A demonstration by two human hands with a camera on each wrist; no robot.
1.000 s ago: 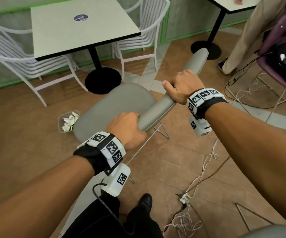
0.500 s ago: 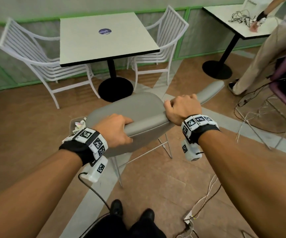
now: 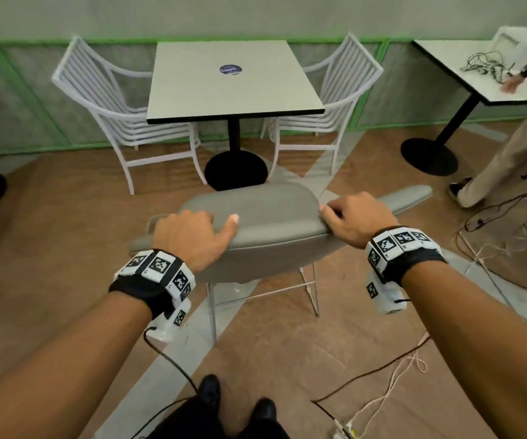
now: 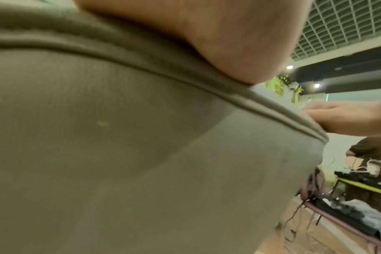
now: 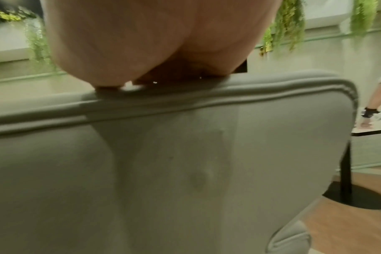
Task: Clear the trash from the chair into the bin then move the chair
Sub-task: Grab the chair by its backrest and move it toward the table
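Chair (image 3: pixel 265 217): grey, padded, upright on thin metal legs on the brown floor; backrest top directly under both hands, seat reaching away from them toward the square table.
Chair back, wrist views: grey fabric with a piped seam (image 4: pixel 141 72) fills the left wrist view; same fabric and seam (image 5: pixel 185 96) under the palm in the right wrist view.
Left hand (image 3: pixel 189 236): laid over the left end of the backrest top, fingers curled over the far edge, thumb stretched along the top toward the right hand; gripping the chair.
Right hand (image 3: pixel 355 218): clamped on the right end of the backrest top, fingers bent over the front edge, knuckles up; gripping the chair.
Armrest (image 3: pixel 407 198): grey, sticking out just past the right hand, to its outer side.
Bin: only a thin pale rim (image 3: pixel 152 220) peeking out just beyond the left hand; contents hidden.
Square table (image 3: pixel 233 87): ahead of both hands, past the seat, black pedestal foot, round dark sticker on top.
White slatted chairs: one (image 3: pixel 110 99) ahead-left of the left hand, one (image 3: pixel 341 96) ahead of the right hand, flanking the table.
Second table (image 3: pixel 480 77): far ahead-right of the right hand, tangled cables on it, another person's hand (image 3: pixel 513 83) resting there.
Floor cables (image 3: pixel 392 397): loose white and dark strands below and behind the right hand.
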